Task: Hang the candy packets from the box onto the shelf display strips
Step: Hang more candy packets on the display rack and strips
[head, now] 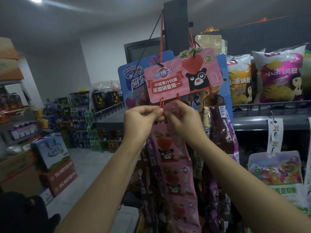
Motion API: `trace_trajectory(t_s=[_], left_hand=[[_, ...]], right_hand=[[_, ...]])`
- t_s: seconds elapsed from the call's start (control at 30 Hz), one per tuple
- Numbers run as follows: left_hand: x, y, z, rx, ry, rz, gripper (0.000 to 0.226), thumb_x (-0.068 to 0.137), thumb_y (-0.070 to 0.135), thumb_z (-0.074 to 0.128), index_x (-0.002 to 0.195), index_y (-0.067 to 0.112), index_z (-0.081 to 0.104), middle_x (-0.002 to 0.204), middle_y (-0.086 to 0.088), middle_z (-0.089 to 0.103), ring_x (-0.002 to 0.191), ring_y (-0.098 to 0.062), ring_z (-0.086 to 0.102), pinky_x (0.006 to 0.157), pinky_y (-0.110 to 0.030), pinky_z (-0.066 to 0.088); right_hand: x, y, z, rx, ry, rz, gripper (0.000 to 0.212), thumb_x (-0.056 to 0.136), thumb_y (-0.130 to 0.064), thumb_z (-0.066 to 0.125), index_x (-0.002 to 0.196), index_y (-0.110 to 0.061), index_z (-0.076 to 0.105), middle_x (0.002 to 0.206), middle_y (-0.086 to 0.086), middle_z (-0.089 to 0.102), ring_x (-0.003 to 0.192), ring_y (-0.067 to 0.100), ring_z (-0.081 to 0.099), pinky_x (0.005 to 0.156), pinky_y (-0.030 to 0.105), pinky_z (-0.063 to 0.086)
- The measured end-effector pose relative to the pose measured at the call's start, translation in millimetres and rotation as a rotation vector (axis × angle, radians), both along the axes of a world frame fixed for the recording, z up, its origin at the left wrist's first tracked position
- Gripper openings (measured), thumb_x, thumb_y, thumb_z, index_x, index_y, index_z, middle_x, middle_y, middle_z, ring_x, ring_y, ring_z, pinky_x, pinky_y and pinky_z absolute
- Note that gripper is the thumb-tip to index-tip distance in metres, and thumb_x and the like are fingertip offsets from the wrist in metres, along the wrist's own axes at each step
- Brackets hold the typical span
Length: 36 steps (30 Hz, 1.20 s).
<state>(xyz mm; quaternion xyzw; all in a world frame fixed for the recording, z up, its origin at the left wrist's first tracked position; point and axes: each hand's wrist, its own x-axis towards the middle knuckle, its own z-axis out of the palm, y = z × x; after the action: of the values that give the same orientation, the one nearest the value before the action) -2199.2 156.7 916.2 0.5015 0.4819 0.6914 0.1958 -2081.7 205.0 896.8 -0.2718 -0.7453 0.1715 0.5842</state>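
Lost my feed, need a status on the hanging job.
Left hand pinching red hook under pink header card. Right hand gripping pink candy strip top. Not yet hooked. Nothing blocking.

Small shop: stocked snack shelves (269,105)

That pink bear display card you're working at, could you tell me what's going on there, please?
A person's left hand pinches the red wire hook beneath the pink cardboard bear header card, while the right hand holds the top of a pink strawberry candy packet strip to it. Whether it is hooked on yet is unclear.
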Motion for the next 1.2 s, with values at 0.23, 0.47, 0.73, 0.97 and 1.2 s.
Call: trace_trajectory(t_s=[0.23, 0.47, 0.73, 0.97, 1.2], left_hand=[[-0.3, 6.2, -9.5, 0.008, -0.035, -0.005, 0.013, 0.077, 0.005, 0.074, 0.08, 0.018, 0.071, 0.077, -0.005, 0.074, 0.071, -0.014, 0.072, 0.074, -0.025, 0.056], [1.2, 12.1, -23.5, 0.082, 0.173, 0.181, 0.012, 0.079, 0.016, 0.075, 0.088, 0.024, 0.073, 0.091, 0.009, 0.069, 0.084, -0.006, 0.066, 0.076, -0.018, 0.052], [-7.6, 24.6, -51.8, -0.096, 0.034, 0.119, 0.02, 0.087, 0.02, 0.067, 0.106, 0.017, 0.062, 0.095, -0.003, 0.07, 0.088, -0.019, 0.069, 0.083, -0.043, 0.056], [-13.2, 35.6, -61.1, -0.045, -0.024, 0.165, 0.011, 0.085, 0.016, 0.069, 0.077, 0.022, 0.063, 0.08, 0.001, 0.069, 0.077, -0.013, 0.068, 0.07, -0.023, 0.056], [-8.3, 34.8, -62.4, 0.005, -0.069, 0.121, 0.019, 0.087, 0.012, 0.065, 0.078, 0.025, 0.057, 0.081, 0.009, 0.064, 0.075, 0.001, 0.06, 0.066, -0.01, 0.046]], right_hand=[[1.6, 4.4, -11.2, -0.175, 0.095, 0.149, 0.008, 0.09, -0.018, 0.06, 0.097, -0.021, 0.063, 0.091, -0.002, 0.069, 0.085, 0.013, 0.066, 0.075, 0.032, 0.052], [0.3, 9.1, -19.3, -0.391, 0.214, 0.218, 0.009, 0.092, -0.023, 0.058, 0.086, -0.02, 0.063, 0.069, -0.012, 0.063, 0.064, 0.002, 0.059, 0.064, 0.023, 0.046], [4.5, 14.6, -28.4, -0.558, 0.211, 0.188, 0.021, 0.091, -0.033, 0.058, 0.092, -0.013, 0.066, 0.085, 0.001, 0.071, 0.075, 0.014, 0.068, 0.063, 0.025, 0.056], [-1.8, 13.3, -49.3, -0.329, 0.233, -0.093, 0.02, 0.089, -0.028, 0.062, 0.106, -0.022, 0.053, 0.084, 0.004, 0.064, 0.077, 0.018, 0.063, 0.067, 0.027, 0.051], [2.3, 7.2, -50.9, -0.162, 0.218, -0.129, 0.02, 0.09, -0.007, 0.058, 0.106, -0.021, 0.058, 0.073, -0.005, 0.063, 0.062, 0.005, 0.057, 0.053, 0.006, 0.038]])
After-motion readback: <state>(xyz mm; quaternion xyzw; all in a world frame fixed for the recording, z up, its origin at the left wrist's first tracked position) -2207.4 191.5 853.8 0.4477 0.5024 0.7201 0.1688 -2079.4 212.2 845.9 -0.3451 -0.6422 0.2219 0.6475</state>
